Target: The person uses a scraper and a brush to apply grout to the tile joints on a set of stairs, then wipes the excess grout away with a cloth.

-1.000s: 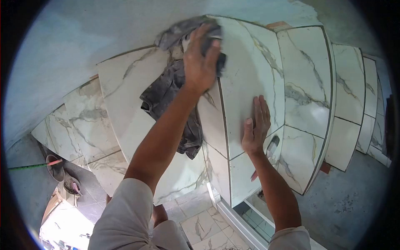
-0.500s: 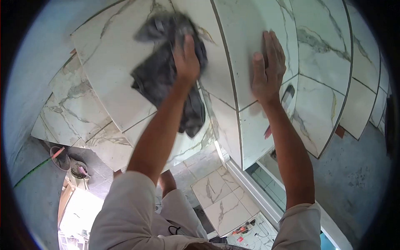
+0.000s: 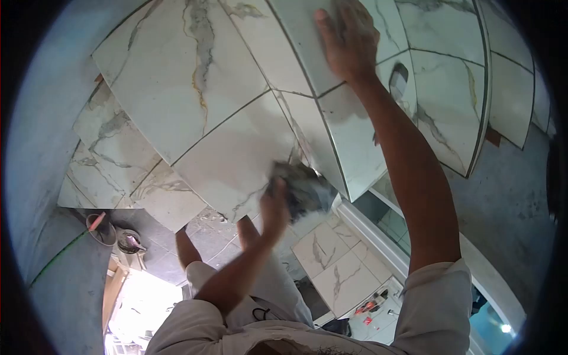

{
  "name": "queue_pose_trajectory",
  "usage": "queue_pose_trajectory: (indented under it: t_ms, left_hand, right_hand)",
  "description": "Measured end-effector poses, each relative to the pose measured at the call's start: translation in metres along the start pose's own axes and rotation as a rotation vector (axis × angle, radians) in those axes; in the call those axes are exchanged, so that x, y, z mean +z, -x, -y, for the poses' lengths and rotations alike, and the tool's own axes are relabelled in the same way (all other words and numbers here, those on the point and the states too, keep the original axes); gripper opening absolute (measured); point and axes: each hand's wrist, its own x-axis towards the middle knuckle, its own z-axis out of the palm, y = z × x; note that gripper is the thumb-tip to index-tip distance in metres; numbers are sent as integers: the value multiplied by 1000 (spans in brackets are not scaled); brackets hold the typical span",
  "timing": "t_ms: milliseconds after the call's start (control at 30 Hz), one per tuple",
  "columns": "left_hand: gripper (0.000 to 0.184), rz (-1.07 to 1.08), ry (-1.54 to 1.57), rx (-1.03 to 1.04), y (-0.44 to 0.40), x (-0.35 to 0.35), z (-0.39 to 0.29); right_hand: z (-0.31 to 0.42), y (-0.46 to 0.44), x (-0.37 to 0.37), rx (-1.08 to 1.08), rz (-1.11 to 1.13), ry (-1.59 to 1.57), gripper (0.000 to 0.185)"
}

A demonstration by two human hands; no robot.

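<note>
A dark grey cloth (image 3: pixel 305 189), blurred by motion, is bunched in my left hand (image 3: pixel 276 204) at the lower front edge of the marbled tiled steps. My right hand (image 3: pixel 350 38) rests with its fingers apart on the pale tile of the higher step (image 3: pixel 299 35), near the top of the view. Below and right of it, a trowel-like tool (image 3: pixel 398 81) lies on the tile, partly hidden behind my right forearm. The broad veined tile (image 3: pixel 160 89) of the lower step shows to the left of both hands.
More tiled steps (image 3: pixel 452 89) rise on the right. A bucket (image 3: pixel 129 241) and a round container (image 3: pixel 103 231) with an orange-handled item stand at the lower left. Small red items (image 3: pixel 368 306) lie on the floor tiles below, beside a white frame rail (image 3: pixel 370 236).
My left hand has swept the cloth from the upper step corner down to the front edge. The view has shifted, and my right hand stays on the higher step, now higher in view.
</note>
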Motion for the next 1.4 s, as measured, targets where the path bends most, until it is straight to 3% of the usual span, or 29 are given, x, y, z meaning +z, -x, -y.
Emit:
queue_pose_trajectory:
  t_ms: [33, 67, 100, 167, 233, 267, 333, 367, 433, 467, 600, 633, 667, 700, 767, 800, 900, 933, 967, 1033, 1067, 1100, 1133, 1200, 1267, 1300, 1333, 1367, 1400]
  left_hand:
    - [51, -172, 74, 165, -24, -13, -3]
    - [47, -112, -24, 191, -40, -47, -45]
    - [44, -237, 116, 430, -66, -62, -69]
    - [43, -325, 200, 626, -110, -72, -138]
    - [41, -507, 121, 1033, -191, -78, -170]
    - [44, -588, -103, 948, -215, -82, -192]
    - [54, -684, -430, 1290, -288, -80, -213]
    - [54, -677, -436, 1290, -294, -67, -209]
    - [63, -873, -951, 1507, -294, -35, -192]
    - [63, -862, -959, 1508, -290, -27, -181]
    - [64, -589, -1182, 1197, -241, -12, -102]
    - [64, -324, -1196, 900, -191, 0, -92]
    - [63, -391, -1362, 1003, -179, 13, -39]
    - [58, -211, -1198, 884, -147, 29, -19]
    - [50, -123, -934, 962, -101, 60, 59]
    - [49, 10, -952, 846, -87, 72, 106]
    - [44, 264, -608, 791, -44, 90, 146]
    - [43, 468, -443, 556, -34, 85, 141]
    - [46, 448, -338, 541, -24, 87, 166]
    - [52, 637, -236, 313, 6, 62, 130]
    - [50, 714, -105, 184, 25, 33, 70]
    - [56, 715, 52, 219, 36, 13, 52]
    - [60, 784, 176, 61, 44, -17, 12]
    - [64, 769, 282, -7, 43, -81, -33]
    - [62, 673, 326, 189, 40, -149, -99]
    - [64, 427, 201, 339, 24, -189, -94]
    - [57, 302, 142, 509, 21, -212, -134]
    - [58, 211, 294, 527, 16, -219, -177]
    - [56, 151, 165, 715, -4, -238, -208]
  right_hand:
    - [1, -3, 0, 33, 30, 51, 63]
    - [1, -3, -2, 65, 76, 46, 69]
    - [0, -2, -3, 85, 71, 52, 69]
    - [0, -3, 0, 99, 47, -3, 74]
    - [2, -2, -1, 153, 51, -31, 78]
    - [1, -2, -1, 149, 46, -37, 78]
    - [2, 2, -3, 161, 57, -46, 78]
    - [3, 0, -5, 165, 56, -67, 78]
    - [3, -1, -5, 177, 61, -92, 79]
    - [3, 0, -6, 169, 50, -78, 79]
    - [3, 0, -4, 166, 39, -79, 79]
    - [4, -1, -5, 170, 30, -89, 79]
    - [5, 0, -7, 178, 51, -71, 78]
    - [6, 0, -9, 185, 72, -48, 78]
    - [3, 1, -7, 165, 49, -51, 78]
    - [3, 2, -4, 143, 27, -60, 78]
    - [2, 2, 4, 112, -13, -20, 77]
    - [-1, 3, 7, 79, -47, 12, 75]
    - [-3, 4, 10, 45, -88, 33, 73]
    - [-5, -3, 9, 4, -81, 34, 68]
    - [-1, -2, 5, 6, -80, 21, 65]
    - [2, -2, 1, 10, -81, 17, 62]
    - [1, -2, 2, 1, -102, -8, 62]
    - [-3, -2, 9, 15, -134, -16, 65]
    - [-4, -2, 10, 22, -143, -7, 66]
    - [-3, -2, 9, 33, -129, 22, 67]
    - [-1, -3, 8, 32, -143, 20, 67]
    - [0, -4, 7, 45, -124, 18, 67]
    - [1, -4, 6, 60, -100, 16, 67]
